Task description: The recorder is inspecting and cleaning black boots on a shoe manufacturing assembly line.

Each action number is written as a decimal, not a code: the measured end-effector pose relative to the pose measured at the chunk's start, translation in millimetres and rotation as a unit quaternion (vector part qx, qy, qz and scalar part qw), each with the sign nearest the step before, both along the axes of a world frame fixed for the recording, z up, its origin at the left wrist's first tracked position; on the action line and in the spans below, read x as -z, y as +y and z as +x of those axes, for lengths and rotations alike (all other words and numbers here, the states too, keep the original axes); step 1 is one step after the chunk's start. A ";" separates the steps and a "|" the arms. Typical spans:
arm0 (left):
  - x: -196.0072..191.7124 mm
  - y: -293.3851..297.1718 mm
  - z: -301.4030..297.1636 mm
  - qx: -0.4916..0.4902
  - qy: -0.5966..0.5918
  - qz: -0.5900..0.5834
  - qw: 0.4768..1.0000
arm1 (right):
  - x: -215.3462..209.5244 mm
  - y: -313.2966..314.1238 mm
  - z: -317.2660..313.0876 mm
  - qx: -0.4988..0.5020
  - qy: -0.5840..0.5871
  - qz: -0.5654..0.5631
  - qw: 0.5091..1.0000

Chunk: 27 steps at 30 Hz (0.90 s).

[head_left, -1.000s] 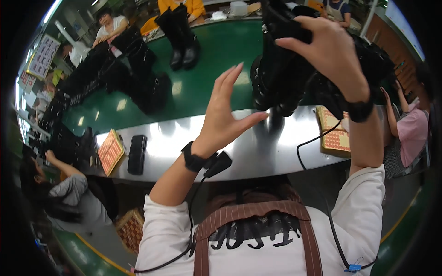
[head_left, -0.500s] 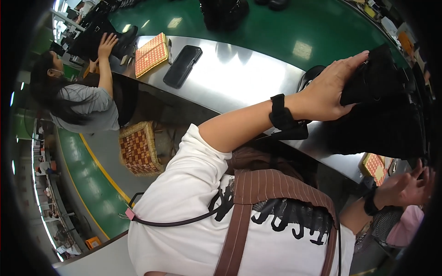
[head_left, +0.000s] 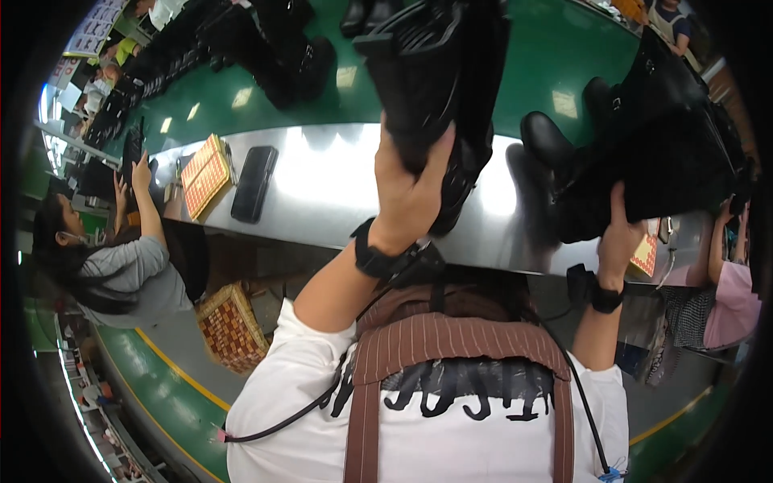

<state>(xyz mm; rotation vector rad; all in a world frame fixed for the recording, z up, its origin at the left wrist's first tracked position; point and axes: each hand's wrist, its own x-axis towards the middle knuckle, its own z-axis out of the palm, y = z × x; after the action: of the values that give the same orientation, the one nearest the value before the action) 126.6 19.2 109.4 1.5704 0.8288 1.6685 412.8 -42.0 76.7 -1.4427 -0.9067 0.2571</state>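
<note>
My left hand (head_left: 407, 193) grips a black boot (head_left: 419, 97) at the middle of the metal table, fingers and thumb wrapped on either side. Its ridged sole shows at the top, and more black footwear lies dark behind it; I cannot tell where one ends and the other begins. At the right, a tall black boot (head_left: 644, 177) lies along the table with its rounded toe to the left. My right hand (head_left: 622, 245) holds its near side, thumb up against the shaft, the other fingers mostly hidden. Both my wrists wear black straps.
On the metal table (head_left: 322, 185) lie a black phone (head_left: 254, 183) and a red-and-gold patterned notebook (head_left: 206, 177). A co-worker (head_left: 121, 266) works at the left; another person in pink (head_left: 731, 302) is at the right. Beyond stand several black boots (head_left: 274, 56). A woven seat (head_left: 233, 328) sits below left.
My left hand has gone from the boots at the right to the table's middle, now holding a boot raised. My right hand has moved from the far right onto the tall boot. My view has turned.
</note>
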 end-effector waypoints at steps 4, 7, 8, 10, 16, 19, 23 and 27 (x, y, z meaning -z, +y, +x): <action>6.2 -8.5 -1.9 0.009 -0.029 -0.027 0.999 | -8.9 -14.2 30.2 -0.002 -0.031 0.000 1.000; 13.6 -9.0 -2.2 -0.031 0.032 -0.047 0.998 | 18.3 -15.2 36.2 -0.007 -0.037 -0.056 0.998; 15.2 -9.0 -1.4 -0.064 0.064 -0.029 0.995 | 26.8 -19.4 38.9 -0.004 -0.024 -0.043 0.999; 13.7 -10.7 -4.0 -0.055 0.088 -0.024 0.994 | 39.4 -25.3 44.2 0.000 -0.016 -0.028 0.999; -50.9 -9.8 -22.1 -0.188 0.043 0.306 0.932 | -6.6 -59.4 29.5 0.004 -0.217 0.268 0.939; -103.8 -22.3 -36.3 -0.185 0.272 0.311 0.892 | -43.7 -52.1 -10.3 -0.212 -0.212 0.233 0.925; -146.1 -48.0 -26.3 -0.150 0.499 0.183 0.834 | -72.4 0.8 -58.9 -0.337 -0.015 -0.006 0.941; -158.6 -78.5 -37.6 -0.006 0.557 0.211 0.803 | -82.2 38.2 -100.1 -0.463 -0.011 -0.010 0.886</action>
<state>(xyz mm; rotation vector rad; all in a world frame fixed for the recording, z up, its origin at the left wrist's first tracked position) 89.1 -59.4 268.0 2.9330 1.0165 0.7968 312.6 -3.8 158.9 -0.9273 -1.5726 0.9576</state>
